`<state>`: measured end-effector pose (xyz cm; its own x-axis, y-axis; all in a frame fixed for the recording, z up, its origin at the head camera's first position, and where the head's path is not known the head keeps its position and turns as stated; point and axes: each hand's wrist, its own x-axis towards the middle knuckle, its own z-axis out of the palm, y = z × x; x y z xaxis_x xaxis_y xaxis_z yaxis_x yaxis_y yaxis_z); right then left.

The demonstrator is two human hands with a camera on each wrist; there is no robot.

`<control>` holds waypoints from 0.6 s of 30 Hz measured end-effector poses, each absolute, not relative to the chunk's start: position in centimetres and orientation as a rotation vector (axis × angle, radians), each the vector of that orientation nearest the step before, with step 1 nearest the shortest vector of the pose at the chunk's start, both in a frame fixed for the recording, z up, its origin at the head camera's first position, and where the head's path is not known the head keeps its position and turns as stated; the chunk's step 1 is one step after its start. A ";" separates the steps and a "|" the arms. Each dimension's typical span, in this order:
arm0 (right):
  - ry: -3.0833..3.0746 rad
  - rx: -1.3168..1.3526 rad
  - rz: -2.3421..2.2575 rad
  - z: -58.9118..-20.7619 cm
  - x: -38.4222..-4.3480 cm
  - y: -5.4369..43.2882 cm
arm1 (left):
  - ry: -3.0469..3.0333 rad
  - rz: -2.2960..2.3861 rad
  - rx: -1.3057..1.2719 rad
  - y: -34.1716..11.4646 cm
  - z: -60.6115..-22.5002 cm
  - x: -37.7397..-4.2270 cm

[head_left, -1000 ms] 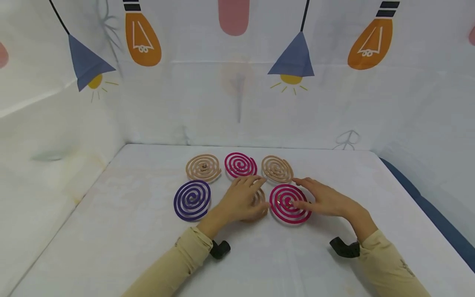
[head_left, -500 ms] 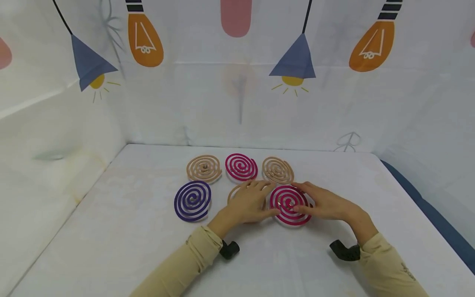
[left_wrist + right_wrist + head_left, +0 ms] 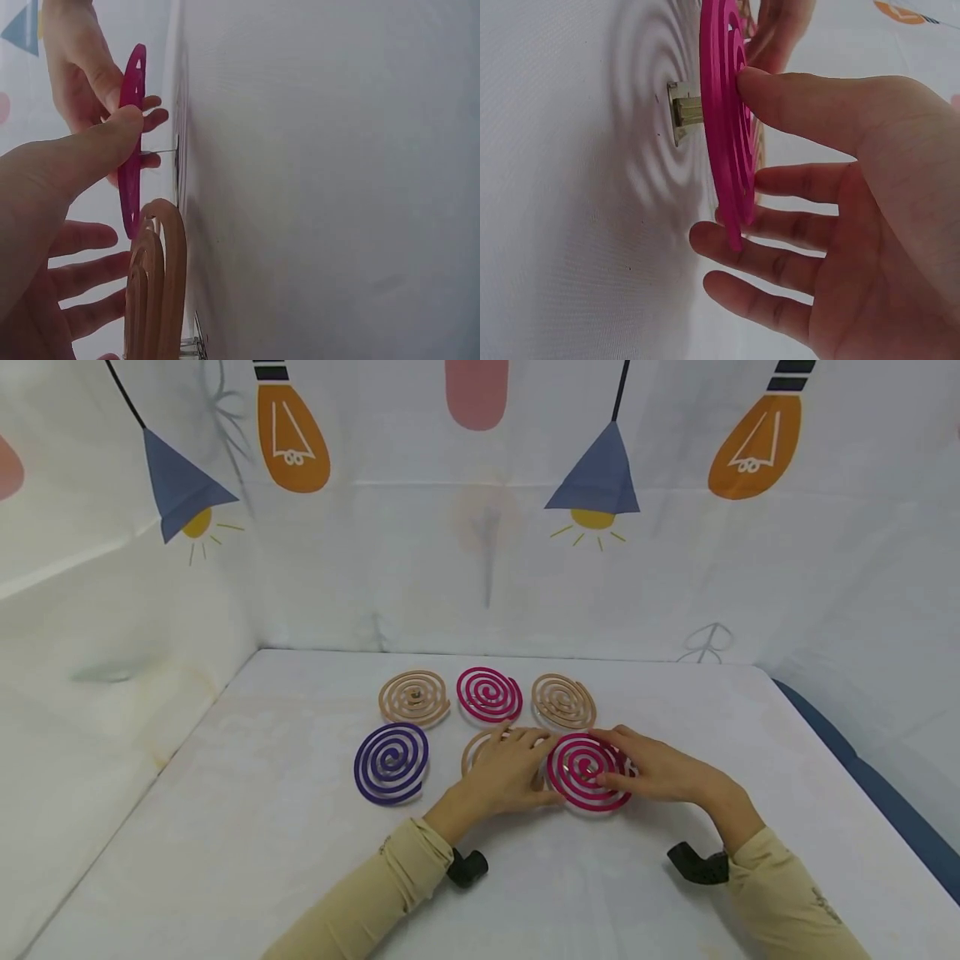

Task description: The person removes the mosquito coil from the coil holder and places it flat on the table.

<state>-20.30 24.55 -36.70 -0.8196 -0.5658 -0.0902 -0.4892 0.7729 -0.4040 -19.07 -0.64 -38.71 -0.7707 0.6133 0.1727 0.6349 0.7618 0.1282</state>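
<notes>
A magenta mosquito coil (image 3: 573, 797) lies nearly level on a metal stand (image 3: 686, 110), raised above the white table. My right hand (image 3: 663, 768) holds its right side, thumb on the upper face and fingers reaching past the rim. My left hand (image 3: 504, 777) hovers over a tan mosquito coil (image 3: 176, 262), its fingers spread. In the left wrist view, its thumb (image 3: 101, 150) overlaps the magenta coil and appears to touch it. That tan coil also stands raised and is largely hidden by the hand in the head view.
Left of the hands is a purple mosquito coil (image 3: 392, 763). Behind stand a tan coil (image 3: 414, 698), another magenta coil (image 3: 489, 694) and a further tan coil (image 3: 564, 702). White cloth (image 3: 420, 568) with printed lamps walls the table (image 3: 225, 827).
My left hand has moved right, toward the magenta coil, uncovering part of the tan coil's left side. My right hand stays at the magenta coil, its thumb shifted slightly.
</notes>
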 end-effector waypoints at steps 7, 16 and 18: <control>2.756 -0.825 -0.545 -36.7 -20.3 24.6 | -2.841 -0.271 -1.010 -0.6 -38.7 -18.9; 2.744 -0.824 -0.537 -36.7 -20.4 24.5 | -2.842 -0.263 -1.017 -0.6 -38.6 -18.9; 2.741 -0.825 -0.543 -36.8 -20.4 24.5 | -2.840 -0.263 -1.024 -0.6 -38.6 -18.9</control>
<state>-20.37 24.51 -36.75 -0.8159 -0.5679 -0.1084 -0.4836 0.7732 -0.4103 -18.91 -0.59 -38.61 -0.7664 0.6215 0.1623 0.6407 0.7575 0.1249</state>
